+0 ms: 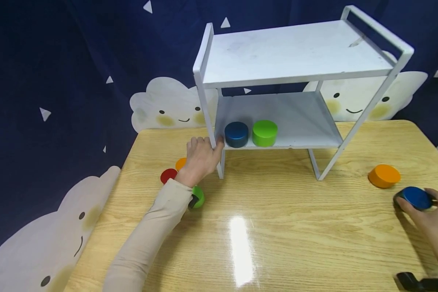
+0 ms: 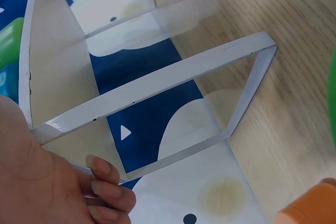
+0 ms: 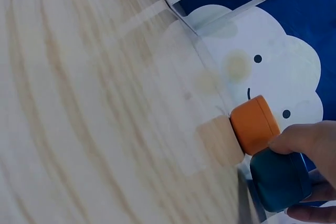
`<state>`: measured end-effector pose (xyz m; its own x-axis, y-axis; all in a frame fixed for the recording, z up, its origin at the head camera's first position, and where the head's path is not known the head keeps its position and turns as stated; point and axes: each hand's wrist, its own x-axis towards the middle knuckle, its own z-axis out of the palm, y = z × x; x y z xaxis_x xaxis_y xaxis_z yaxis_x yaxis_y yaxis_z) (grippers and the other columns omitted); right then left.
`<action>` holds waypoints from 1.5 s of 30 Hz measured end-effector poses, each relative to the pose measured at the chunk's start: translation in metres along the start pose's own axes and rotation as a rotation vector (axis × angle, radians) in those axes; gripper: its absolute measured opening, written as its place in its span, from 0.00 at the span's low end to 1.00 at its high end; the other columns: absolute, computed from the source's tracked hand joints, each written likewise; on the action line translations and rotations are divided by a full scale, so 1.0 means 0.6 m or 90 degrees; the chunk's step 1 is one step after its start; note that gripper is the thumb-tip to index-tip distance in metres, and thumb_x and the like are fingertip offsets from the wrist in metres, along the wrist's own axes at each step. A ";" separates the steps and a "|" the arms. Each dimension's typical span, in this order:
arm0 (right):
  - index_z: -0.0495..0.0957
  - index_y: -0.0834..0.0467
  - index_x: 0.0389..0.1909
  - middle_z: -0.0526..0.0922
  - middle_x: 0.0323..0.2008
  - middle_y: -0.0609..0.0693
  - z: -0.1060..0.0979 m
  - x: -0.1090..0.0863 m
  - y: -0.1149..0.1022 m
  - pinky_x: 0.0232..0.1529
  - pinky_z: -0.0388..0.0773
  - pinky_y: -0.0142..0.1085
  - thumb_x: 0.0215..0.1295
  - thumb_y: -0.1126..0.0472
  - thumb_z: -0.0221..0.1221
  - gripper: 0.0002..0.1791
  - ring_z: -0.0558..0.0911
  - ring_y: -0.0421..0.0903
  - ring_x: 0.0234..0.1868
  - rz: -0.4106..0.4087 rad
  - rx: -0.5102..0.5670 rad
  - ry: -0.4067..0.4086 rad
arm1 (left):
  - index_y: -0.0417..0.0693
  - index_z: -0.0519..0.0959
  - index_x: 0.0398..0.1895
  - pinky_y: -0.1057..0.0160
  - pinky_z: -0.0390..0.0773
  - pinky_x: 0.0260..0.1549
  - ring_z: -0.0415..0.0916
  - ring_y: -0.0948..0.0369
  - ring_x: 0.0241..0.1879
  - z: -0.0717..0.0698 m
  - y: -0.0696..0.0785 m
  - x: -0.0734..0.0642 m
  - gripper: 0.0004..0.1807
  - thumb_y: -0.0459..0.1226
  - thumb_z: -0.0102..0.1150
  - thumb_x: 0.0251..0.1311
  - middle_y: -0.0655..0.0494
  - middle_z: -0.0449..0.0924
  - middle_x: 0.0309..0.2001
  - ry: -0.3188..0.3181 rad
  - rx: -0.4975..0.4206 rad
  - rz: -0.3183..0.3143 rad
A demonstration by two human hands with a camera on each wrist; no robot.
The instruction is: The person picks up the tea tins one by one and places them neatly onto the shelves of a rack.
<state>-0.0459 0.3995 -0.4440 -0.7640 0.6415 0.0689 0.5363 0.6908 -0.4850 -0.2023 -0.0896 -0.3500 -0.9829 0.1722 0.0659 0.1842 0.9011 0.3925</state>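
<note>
My left hand [image 1: 203, 156] grips the left front post of a white two-tier metal shelf [image 1: 273, 52], at the height of the lower tier. In the left wrist view its fingers [image 2: 113, 195] curl at the shelf's frame. At the right, my right hand [image 1: 432, 217] pinches a round blue lidded tin [image 1: 417, 198] between thumb and fingers, low over the table. Just behind it stands an orange tin [image 1: 384, 176], which also appears beside the blue one in the right wrist view. On the lower tier, a dark blue tin [image 1: 236, 134] sits left of a green tin [image 1: 265, 133].
Beside my left forearm are a red tin [image 1: 168, 175], an orange tin [image 1: 180, 163] and a green tin [image 1: 198, 197], each partly hidden by the arm. The wooden table [image 1: 295, 243] ends against a dark blue curtain [image 1: 58, 52] with cloud figures.
</note>
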 end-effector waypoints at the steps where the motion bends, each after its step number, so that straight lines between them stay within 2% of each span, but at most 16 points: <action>1: 0.52 0.71 0.70 0.58 0.65 0.76 -0.002 -0.001 -0.003 0.59 0.61 0.63 0.65 0.55 0.56 0.40 0.62 0.73 0.62 -0.001 0.000 -0.002 | 0.39 0.68 0.22 0.56 0.56 0.35 0.59 0.48 0.32 0.000 0.001 0.000 0.34 0.56 0.23 0.70 0.45 0.64 0.25 0.000 0.002 0.000; 6: 0.54 0.71 0.70 0.59 0.64 0.76 -0.008 -0.004 -0.016 0.57 0.62 0.63 0.64 0.55 0.58 0.40 0.63 0.73 0.61 -0.023 -0.011 -0.001 | 0.39 0.68 0.22 0.56 0.56 0.35 0.59 0.48 0.32 0.000 0.002 0.001 0.34 0.56 0.23 0.70 0.45 0.64 0.25 -0.002 0.012 0.003; 15: 0.65 0.77 0.59 0.68 0.51 0.80 -0.014 -0.009 -0.035 0.45 0.68 0.62 0.59 0.48 0.64 0.41 0.69 0.73 0.48 -0.167 -0.014 0.032 | 0.39 0.69 0.23 0.55 0.57 0.36 0.59 0.48 0.33 -0.001 0.003 0.001 0.34 0.56 0.23 0.70 0.45 0.65 0.26 -0.003 0.020 -0.001; 23: 0.69 0.76 0.55 0.70 0.49 0.80 -0.025 -0.013 -0.060 0.42 0.68 0.63 0.56 0.44 0.66 0.41 0.71 0.74 0.47 -0.213 -0.040 0.017 | 0.38 0.68 0.24 0.55 0.57 0.35 0.60 0.48 0.33 -0.002 0.003 0.001 0.34 0.56 0.22 0.70 0.44 0.65 0.26 -0.007 0.028 -0.001; 28: 0.71 0.74 0.51 0.72 0.46 0.79 -0.032 -0.019 -0.078 0.38 0.69 0.62 0.54 0.44 0.67 0.38 0.73 0.74 0.43 -0.256 -0.051 0.033 | 0.38 0.68 0.24 0.56 0.57 0.36 0.59 0.48 0.33 -0.002 0.003 0.001 0.34 0.56 0.22 0.71 0.45 0.65 0.26 -0.013 0.025 -0.003; 34: 0.73 0.75 0.50 0.75 0.42 0.78 -0.033 -0.030 -0.099 0.33 0.72 0.59 0.48 0.43 0.70 0.42 0.76 0.73 0.39 -0.289 -0.044 0.054 | 0.38 0.68 0.24 0.56 0.57 0.36 0.60 0.48 0.33 -0.001 0.001 0.000 0.34 0.56 0.22 0.70 0.45 0.65 0.26 -0.011 0.021 -0.003; 40: 0.76 0.74 0.47 0.77 0.36 0.75 -0.034 -0.035 -0.124 0.21 0.71 0.51 0.43 0.45 0.73 0.40 0.77 0.70 0.31 -0.350 -0.008 0.083 | 0.38 0.68 0.24 0.56 0.57 0.36 0.60 0.48 0.33 -0.001 0.000 0.000 0.34 0.56 0.22 0.70 0.45 0.64 0.26 -0.010 0.016 -0.003; 42: 0.76 0.73 0.48 0.77 0.37 0.75 -0.033 -0.036 -0.133 0.21 0.71 0.52 0.44 0.45 0.73 0.39 0.77 0.70 0.31 -0.364 0.005 0.089 | 0.38 0.68 0.24 0.56 0.57 0.36 0.60 0.48 0.33 -0.001 0.001 0.001 0.34 0.56 0.22 0.70 0.45 0.64 0.26 -0.011 0.015 -0.003; 45: 0.75 0.73 0.49 0.77 0.42 0.77 -0.033 -0.039 -0.147 0.30 0.72 0.60 0.45 0.45 0.72 0.40 0.77 0.72 0.36 -0.366 0.012 0.088 | 0.39 0.68 0.24 0.56 0.57 0.35 0.59 0.48 0.33 0.000 0.000 0.002 0.34 0.56 0.22 0.70 0.45 0.64 0.26 -0.012 0.018 -0.003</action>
<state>-0.0680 0.3300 -0.3855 -0.8754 0.2037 0.4383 0.0417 0.9353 -0.3514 -0.2034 -0.0893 -0.3497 -0.9834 0.1752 0.0470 0.1801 0.9125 0.3672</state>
